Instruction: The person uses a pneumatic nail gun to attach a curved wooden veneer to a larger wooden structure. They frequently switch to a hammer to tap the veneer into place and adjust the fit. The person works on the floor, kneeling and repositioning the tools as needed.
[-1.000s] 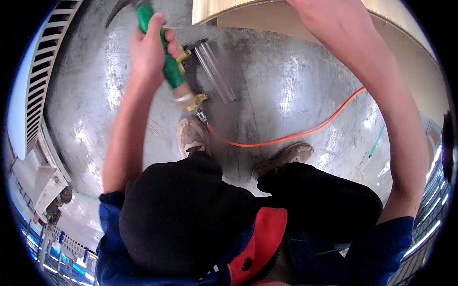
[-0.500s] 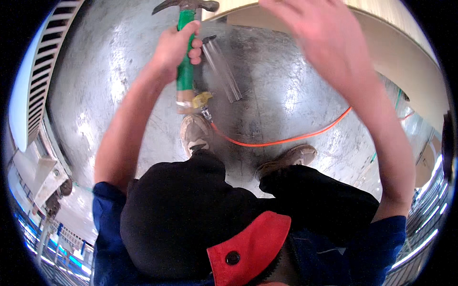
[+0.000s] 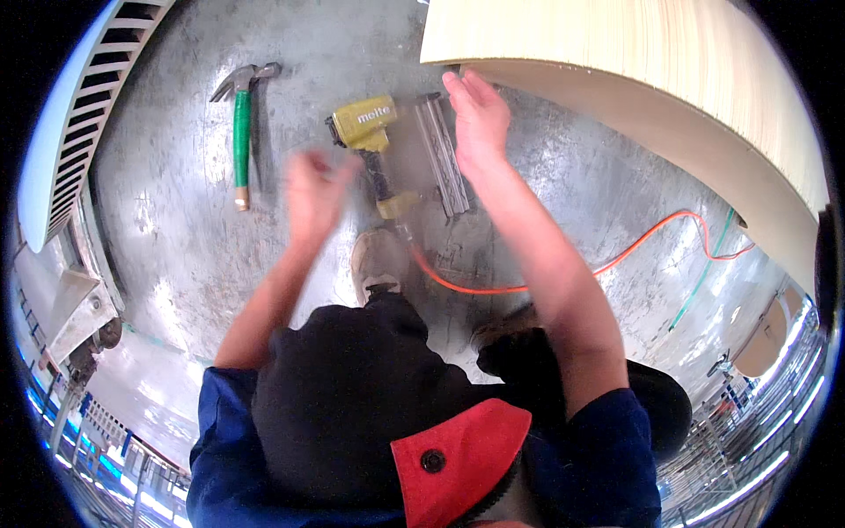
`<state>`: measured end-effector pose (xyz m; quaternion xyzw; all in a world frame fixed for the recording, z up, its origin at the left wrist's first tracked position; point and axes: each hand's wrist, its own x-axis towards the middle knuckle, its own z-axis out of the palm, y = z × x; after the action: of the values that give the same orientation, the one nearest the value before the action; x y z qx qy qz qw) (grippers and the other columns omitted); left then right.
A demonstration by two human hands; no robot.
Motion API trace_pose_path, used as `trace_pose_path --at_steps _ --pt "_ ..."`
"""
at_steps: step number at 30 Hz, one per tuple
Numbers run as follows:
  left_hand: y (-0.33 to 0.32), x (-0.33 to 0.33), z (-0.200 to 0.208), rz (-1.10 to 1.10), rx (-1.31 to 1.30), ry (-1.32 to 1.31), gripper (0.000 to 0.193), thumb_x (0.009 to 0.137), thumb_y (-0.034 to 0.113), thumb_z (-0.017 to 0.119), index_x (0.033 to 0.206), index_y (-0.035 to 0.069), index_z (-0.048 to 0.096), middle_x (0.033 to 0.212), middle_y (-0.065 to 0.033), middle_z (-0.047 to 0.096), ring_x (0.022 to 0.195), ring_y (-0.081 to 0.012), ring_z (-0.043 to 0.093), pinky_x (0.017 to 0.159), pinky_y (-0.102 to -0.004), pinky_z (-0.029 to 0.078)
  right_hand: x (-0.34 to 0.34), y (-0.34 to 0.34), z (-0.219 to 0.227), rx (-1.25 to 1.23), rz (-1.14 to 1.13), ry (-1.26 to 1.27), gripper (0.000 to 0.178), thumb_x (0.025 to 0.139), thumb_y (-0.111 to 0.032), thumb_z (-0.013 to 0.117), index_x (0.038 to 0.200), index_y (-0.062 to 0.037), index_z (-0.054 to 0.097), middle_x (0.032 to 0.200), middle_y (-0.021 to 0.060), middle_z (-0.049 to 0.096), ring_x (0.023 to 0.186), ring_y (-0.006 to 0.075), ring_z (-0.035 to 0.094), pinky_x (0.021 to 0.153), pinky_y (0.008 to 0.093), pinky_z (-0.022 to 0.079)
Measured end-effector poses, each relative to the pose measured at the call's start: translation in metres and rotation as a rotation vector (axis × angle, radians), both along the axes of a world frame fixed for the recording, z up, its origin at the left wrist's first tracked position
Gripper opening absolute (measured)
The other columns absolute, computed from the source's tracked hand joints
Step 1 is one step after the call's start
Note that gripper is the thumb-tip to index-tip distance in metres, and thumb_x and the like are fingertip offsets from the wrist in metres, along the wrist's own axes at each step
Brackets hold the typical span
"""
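Note:
My left hand, blurred, is just left of a yellow nail gun; its thumb and fingers look apart and empty. The nail gun has a dark grip and a long grey magazine, and an orange hose runs from its lower end. Farther left is a claw hammer with a green-wrapped handle, separate from my hand, its shadow beside it. My right hand is raised with fingers extended at the lower edge of a pale wooden panel. Whether the fingertips touch the panel is unclear.
The grey floor is scuffed and shiny. A slatted light-blue crate-like piece stands along the left edge. My shoe is near the hose end. The hose curves right beneath the panel's side. A metal bracket stands lower left.
The hammer has left my left hand and is now farther left. That hand has moved down toward the nail gun. My right hand has moved left and down, and more of the panel shows.

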<state>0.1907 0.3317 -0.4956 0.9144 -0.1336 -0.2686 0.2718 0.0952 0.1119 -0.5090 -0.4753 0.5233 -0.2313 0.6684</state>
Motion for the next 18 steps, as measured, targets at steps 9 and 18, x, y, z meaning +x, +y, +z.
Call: trace_pose_path --at_steps 9,18 --pt "-0.043 -0.009 -0.008 0.515 -0.706 0.786 0.019 0.094 0.011 0.066 0.106 0.005 0.052 0.076 -0.0067 0.06 0.062 -0.0165 0.059 0.056 -0.032 0.05 0.058 0.015 0.006 0.019 -0.3 -0.1 0.038 0.095 -0.013 0.072 0.123 0.0111 0.063 0.119 0.0126 0.07 0.108 0.0153 0.063 0.097 0.0315 0.046" --pt "-0.118 0.134 0.039 0.229 -0.757 0.796 0.025 0.094 0.022 0.069 0.104 0.003 0.055 0.075 -0.0033 0.059 0.063 -0.0129 0.058 0.056 -0.0305 0.049 0.082 0.008 -0.007 -0.167 -0.416 0.029 0.025 0.095 -0.018 0.073 0.097 0.0072 0.072 0.085 0.0032 0.07 0.077 0.0098 0.059 0.072 0.0284 0.047"
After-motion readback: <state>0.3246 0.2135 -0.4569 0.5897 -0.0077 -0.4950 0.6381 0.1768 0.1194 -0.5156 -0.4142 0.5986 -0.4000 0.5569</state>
